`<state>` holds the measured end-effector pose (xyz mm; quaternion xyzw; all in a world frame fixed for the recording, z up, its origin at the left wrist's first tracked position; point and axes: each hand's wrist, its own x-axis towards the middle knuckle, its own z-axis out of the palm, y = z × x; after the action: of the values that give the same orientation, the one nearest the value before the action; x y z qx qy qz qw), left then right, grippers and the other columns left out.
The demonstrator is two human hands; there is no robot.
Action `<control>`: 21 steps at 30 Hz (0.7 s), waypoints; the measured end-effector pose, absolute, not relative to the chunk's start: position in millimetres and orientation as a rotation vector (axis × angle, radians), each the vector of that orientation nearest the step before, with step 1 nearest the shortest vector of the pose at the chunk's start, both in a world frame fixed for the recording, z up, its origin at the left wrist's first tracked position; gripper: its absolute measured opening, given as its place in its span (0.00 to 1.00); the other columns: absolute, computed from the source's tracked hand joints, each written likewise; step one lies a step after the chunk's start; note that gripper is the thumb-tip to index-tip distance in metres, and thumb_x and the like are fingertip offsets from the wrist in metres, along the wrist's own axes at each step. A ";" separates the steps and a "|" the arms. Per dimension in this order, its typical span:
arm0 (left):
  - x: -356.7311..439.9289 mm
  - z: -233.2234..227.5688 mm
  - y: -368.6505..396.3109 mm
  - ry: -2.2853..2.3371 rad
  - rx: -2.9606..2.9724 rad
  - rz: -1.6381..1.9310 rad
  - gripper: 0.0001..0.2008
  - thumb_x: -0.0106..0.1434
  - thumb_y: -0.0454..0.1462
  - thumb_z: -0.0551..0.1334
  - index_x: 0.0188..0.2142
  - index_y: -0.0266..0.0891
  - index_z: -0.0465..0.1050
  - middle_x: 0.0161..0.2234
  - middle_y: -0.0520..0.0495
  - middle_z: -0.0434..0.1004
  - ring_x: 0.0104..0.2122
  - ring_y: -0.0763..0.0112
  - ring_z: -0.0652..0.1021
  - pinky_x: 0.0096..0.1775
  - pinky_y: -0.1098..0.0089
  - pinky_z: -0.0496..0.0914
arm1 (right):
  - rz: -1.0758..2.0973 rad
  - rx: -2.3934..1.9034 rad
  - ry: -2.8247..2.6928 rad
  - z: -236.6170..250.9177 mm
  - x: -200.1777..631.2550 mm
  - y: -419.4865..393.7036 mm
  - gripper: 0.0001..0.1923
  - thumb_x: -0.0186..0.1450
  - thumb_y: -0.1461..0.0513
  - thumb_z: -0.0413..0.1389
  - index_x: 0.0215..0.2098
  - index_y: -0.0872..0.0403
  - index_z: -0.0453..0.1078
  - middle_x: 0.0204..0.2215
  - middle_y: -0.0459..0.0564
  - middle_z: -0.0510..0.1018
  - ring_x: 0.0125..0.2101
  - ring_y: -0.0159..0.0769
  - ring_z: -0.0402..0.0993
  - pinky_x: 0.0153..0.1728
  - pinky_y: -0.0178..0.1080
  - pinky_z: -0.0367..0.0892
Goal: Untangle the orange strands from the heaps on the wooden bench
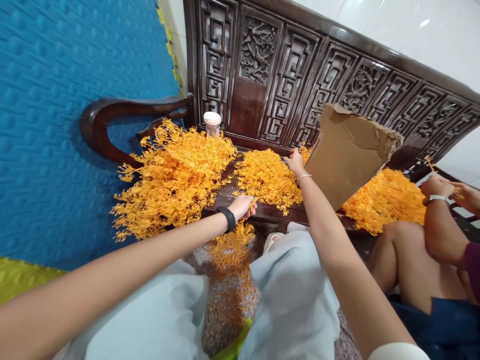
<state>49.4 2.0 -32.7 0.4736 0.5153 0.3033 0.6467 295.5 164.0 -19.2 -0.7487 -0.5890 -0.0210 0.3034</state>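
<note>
A person sits facing a dark carved wooden bench (270,212) heaped with orange plastic sprigs. Both bare arms reach forward over pale grey trouser legs.

The left hand (242,206), with a black band on the wrist, rests at the front edge of the seat. Its fingers are curled around a small orange sprig (252,204); the sprig is short and lies roughly level, its long axis running left to right, with the tip pointing right beyond the fingertips. More sprigs (230,247) hang over the seat edge just below this hand.

The right hand (295,161), with a thin bracelet on the wrist, lies farther back on the middle heap of sprigs (267,177), fingers bent down into it; whether it grips anything cannot be told.

A bigger, looser heap of branching sprigs (174,177) lies to the left, spilling past the curved armrest (112,112). A white-lidded cup (212,123) stands against the carved backrest. A torn sheet of cardboard (347,155) stands tilted just right of the right hand, with a third heap (390,197) behind it.

At the far right another person's hands (446,192) and bare knees are seen. A blue padded mat (56,125) covers the left.
</note>
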 end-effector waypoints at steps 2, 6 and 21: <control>47.6 -34.9 5.3 1.171 1.075 0.691 0.15 0.57 0.30 0.50 0.15 0.36 0.62 0.11 0.51 0.64 0.09 0.80 0.60 0.15 0.77 0.54 | -0.038 -1.988 -1.556 -19.7 297.5 161.7 0.19 0.57 0.61 0.53 0.46 0.57 0.62 0.38 0.55 0.73 0.37 0.37 0.70 0.39 0.37 0.63; 41.6 -38.0 11.0 1.169 1.071 0.706 0.14 0.57 0.30 0.50 0.16 0.35 0.63 0.11 0.51 0.64 0.09 0.79 0.61 0.15 0.76 0.55 | 0.067 -1.922 -1.628 -17.9 286.5 157.0 0.09 0.55 0.65 0.52 0.34 0.58 0.69 0.31 0.51 0.75 0.32 0.34 0.71 0.35 0.35 0.64; 32.1 -26.2 17.1 1.039 0.903 1.006 0.14 0.59 0.35 0.50 0.19 0.36 0.61 0.14 0.51 0.63 0.14 0.78 0.62 0.17 0.75 0.56 | 0.017 -1.096 -2.285 21.6 163.1 13.3 0.22 0.66 0.54 0.43 0.18 0.57 0.59 0.16 0.42 0.61 0.19 0.24 0.53 0.25 0.31 0.52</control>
<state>32.1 17.1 -26.2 0.3989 0.4587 0.4443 0.6581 163.1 13.3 21.6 -0.4126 -0.8603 0.0064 0.2992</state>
